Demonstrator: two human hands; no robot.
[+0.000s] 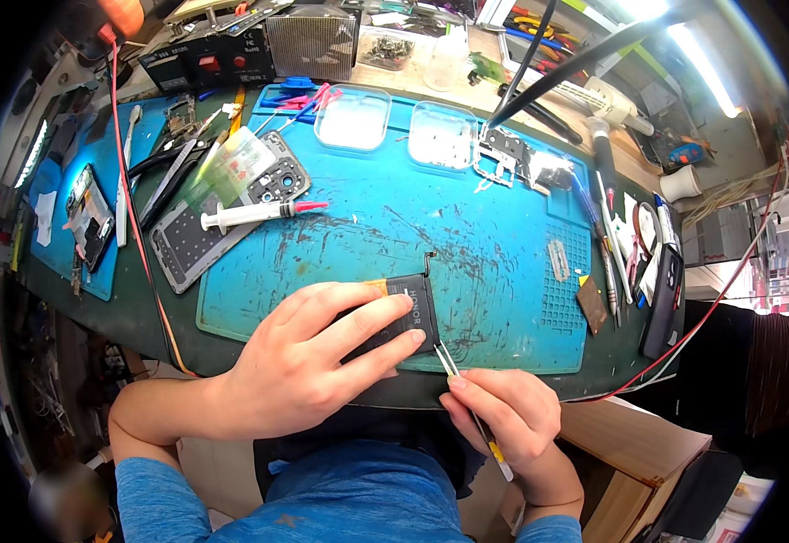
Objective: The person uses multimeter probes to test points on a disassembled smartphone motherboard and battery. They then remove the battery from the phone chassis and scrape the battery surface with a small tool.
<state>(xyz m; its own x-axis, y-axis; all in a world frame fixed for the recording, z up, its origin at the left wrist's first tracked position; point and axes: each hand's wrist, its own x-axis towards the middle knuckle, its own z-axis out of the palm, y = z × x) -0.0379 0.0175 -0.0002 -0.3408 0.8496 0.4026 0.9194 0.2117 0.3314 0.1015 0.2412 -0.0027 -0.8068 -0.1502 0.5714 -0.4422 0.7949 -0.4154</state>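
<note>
A black phone battery [420, 303] with a thin flex connector [429, 260] at its upper right corner is near the front edge of the blue work mat. My left hand [322, 348] grips it, fingers spread across its top and covering much of it. In my right hand [508, 407] is a pair of metal tweezers [477, 422], pinched between thumb and fingers. Their tips touch or nearly touch the battery's lower right edge; I cannot tell which.
Left on the blue mat [367, 226] lie a grey phone back cover [191, 251] and a syringe [250, 214]. Two clear trays [353, 118] stand at the back. Tools [608, 244] and a dark phone case [663, 303] lie right. Red wires [128, 208] hang at the left.
</note>
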